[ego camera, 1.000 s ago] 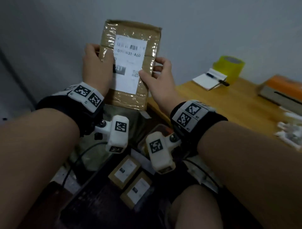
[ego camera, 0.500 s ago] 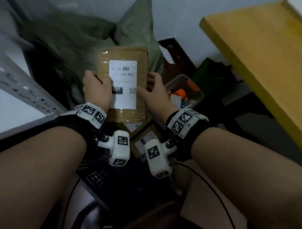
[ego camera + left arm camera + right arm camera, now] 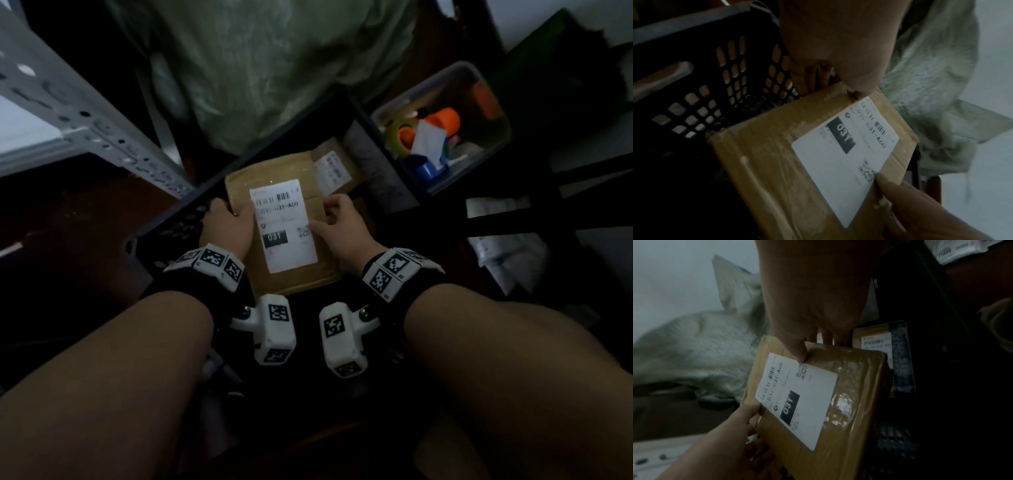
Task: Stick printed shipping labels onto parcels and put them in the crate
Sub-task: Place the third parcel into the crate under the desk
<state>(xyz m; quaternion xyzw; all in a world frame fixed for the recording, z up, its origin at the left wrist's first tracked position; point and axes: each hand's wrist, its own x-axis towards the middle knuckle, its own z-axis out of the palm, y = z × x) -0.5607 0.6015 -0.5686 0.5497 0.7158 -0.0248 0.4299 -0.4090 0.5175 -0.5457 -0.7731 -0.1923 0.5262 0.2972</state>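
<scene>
I am holding the parcel [image 3: 291,236] in both hands over the black crate [image 3: 178,219], its label [image 3: 283,226] facing up at me; my left hand [image 3: 227,228] is gripping the parcel's left edge, thumb lying on the top face just beside the label, fingers curling underneath; my right hand [image 3: 342,229] is gripping the right edge, thumb tip pressing by the label's small square code, fingers tucking under the far side; from the left wrist, the parcel [image 3: 807,162] is tilting, its label [image 3: 844,154] reading 031, and the crate's slotted wall [image 3: 715,81] is standing just behind it; from the right wrist, my thumb is touching the taped brown top near the label [image 3: 797,395], and the tape is glinting; a second parcel [image 3: 334,164] with its own label is lying in the crate beyond the one I am holding, partly hiding under it; a clear tub [image 3: 445,126] of orange and blue bits is sitting just right of the crate; a pale green sack [image 3: 267,68] is slumping behind the crate; a grey perforated rack [image 3: 85,116] is standing to the left
</scene>
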